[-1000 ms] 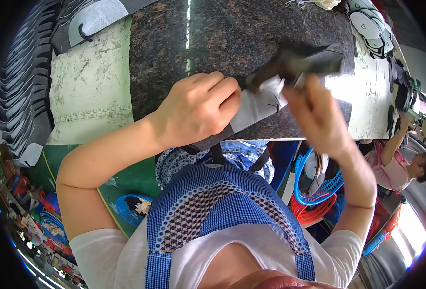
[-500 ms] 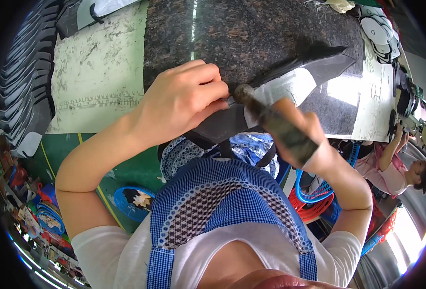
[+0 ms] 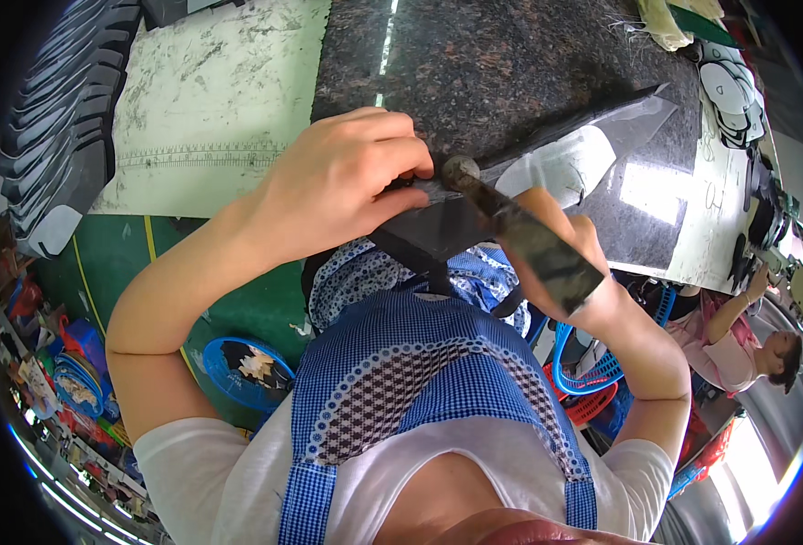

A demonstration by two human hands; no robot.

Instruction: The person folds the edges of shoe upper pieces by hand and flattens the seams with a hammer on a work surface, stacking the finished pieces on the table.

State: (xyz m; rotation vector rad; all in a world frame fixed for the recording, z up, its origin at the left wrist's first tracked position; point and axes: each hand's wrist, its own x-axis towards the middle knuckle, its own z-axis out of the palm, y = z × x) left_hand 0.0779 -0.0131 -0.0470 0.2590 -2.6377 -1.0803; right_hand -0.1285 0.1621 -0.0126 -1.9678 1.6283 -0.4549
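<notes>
A dark grey panel [image 3: 433, 227] with a white patch and a black folded edge lies across the dark speckled stone slab [image 3: 483, 54], its near end hanging over the slab's front edge. My left hand [image 3: 351, 177] pinches the panel's edge at its left end between thumb and bent fingers. In my right hand [image 3: 560, 227] is a hammer [image 3: 547, 259] with a thick, worn, dark handle. Its round head rests on or just above the folded edge, close beside my left fingertips; whether it touches I cannot tell.
Stacked dark panels [image 3: 65, 136] line the far left, beside a pale cutting mat [image 3: 201, 100] with a ruler scale. White-and-black pieces [image 3: 728, 91] lie at the right. Below are a blue basin of scraps [image 3: 249, 368] and blue and red baskets [image 3: 592, 372]. Another person [image 3: 738, 336] works at right.
My view has shifted slightly, so the table sits farther right in the picture. The hammer, blurred before, now shows sharply at the folded edge. My left hand keeps its pinch on the panel.
</notes>
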